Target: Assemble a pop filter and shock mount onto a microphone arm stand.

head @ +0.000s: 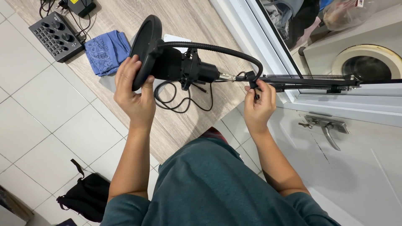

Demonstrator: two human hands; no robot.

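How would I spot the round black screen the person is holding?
Start at the wooden desk. Above it, the left hand holds a black microphone. The pop filter is the flat round disc at its front, on a curved gooseneck, unlike the blue cloth beside it.

A wood-grain surface [125, 25] carries a black audio mixer [55, 36] at ten o'clock, a folded blue bandana [106, 52] beside it, and a looped black cable [180, 98] near centre.
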